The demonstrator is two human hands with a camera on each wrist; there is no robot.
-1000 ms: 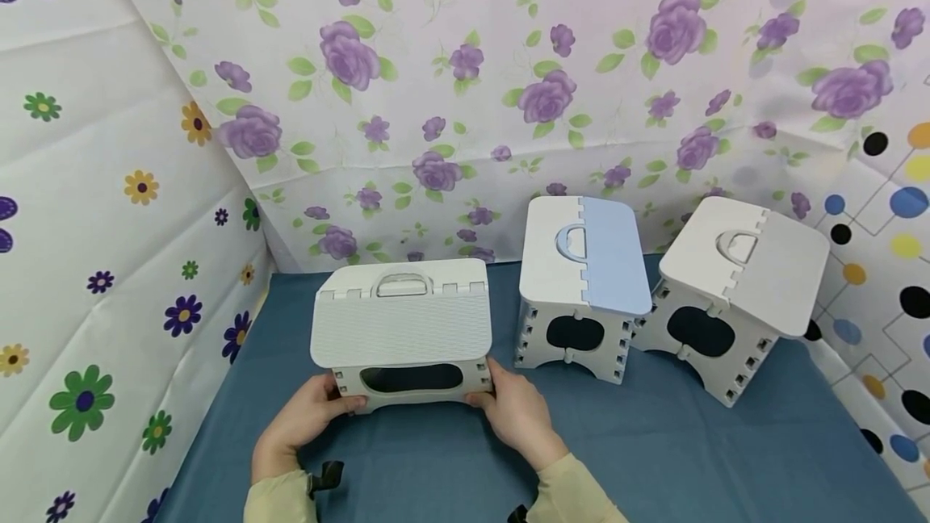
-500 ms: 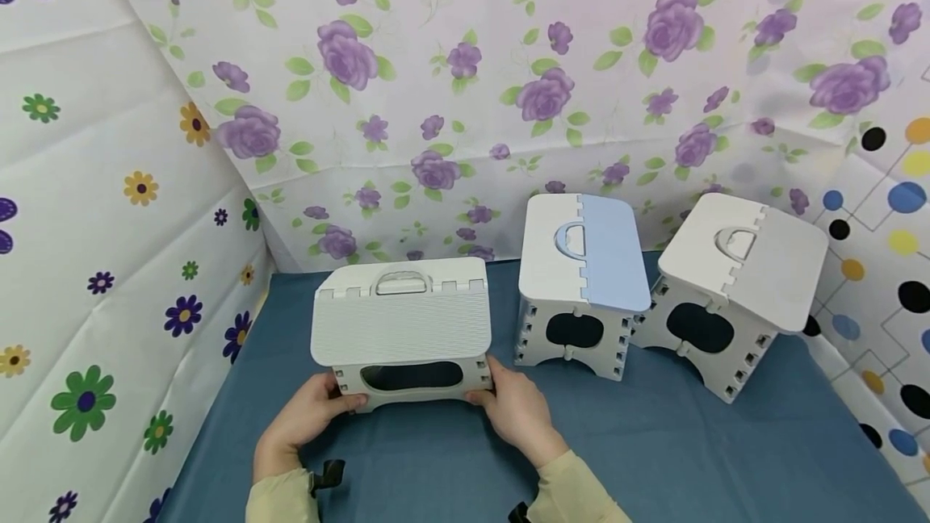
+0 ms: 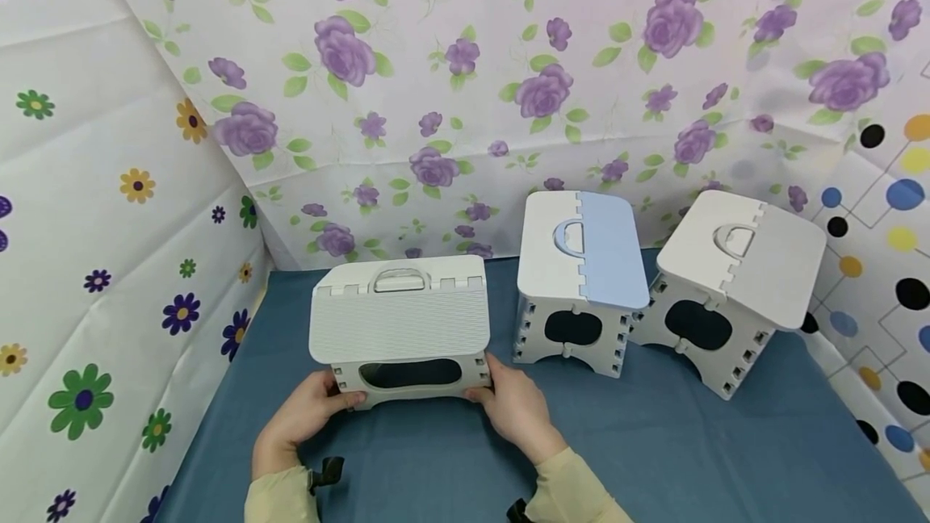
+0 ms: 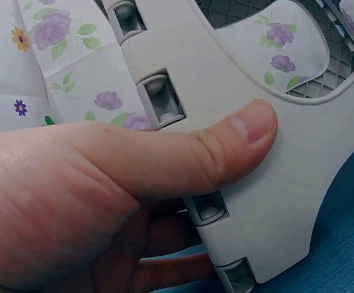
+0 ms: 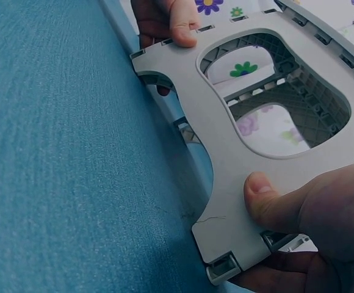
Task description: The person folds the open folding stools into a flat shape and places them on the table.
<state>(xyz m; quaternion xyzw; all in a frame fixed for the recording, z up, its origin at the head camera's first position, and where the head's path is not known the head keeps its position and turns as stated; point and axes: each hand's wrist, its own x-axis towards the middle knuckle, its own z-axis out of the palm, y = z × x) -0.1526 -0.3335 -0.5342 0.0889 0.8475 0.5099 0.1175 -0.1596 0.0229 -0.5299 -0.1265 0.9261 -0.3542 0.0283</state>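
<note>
A white folding step stool [image 3: 400, 325] with a ribbed top and a carry handle stands at the left of the cloth, its long side with an oval opening towards me. My left hand [image 3: 301, 414] grips its lower left corner, thumb on the front panel and fingers behind the hinged edge, as the left wrist view shows. At the lower right corner my right hand [image 3: 519, 410] holds the same stool, thumb pressed on the front panel [image 5: 226, 183]. Part of the fingers of both hands is hidden behind the stool's legs.
To the right stands a white and blue folding stool [image 3: 581, 253]. Beside it is a white and grey folding stool [image 3: 741, 261], turned at an angle. A blue cloth [image 3: 654, 458] covers the surface. Flowered sheets [image 3: 450, 103] hang behind and at the sides.
Both hands keep their hold on the ribbed stool, which stays in place. Only the head view has shifted very slightly.
</note>
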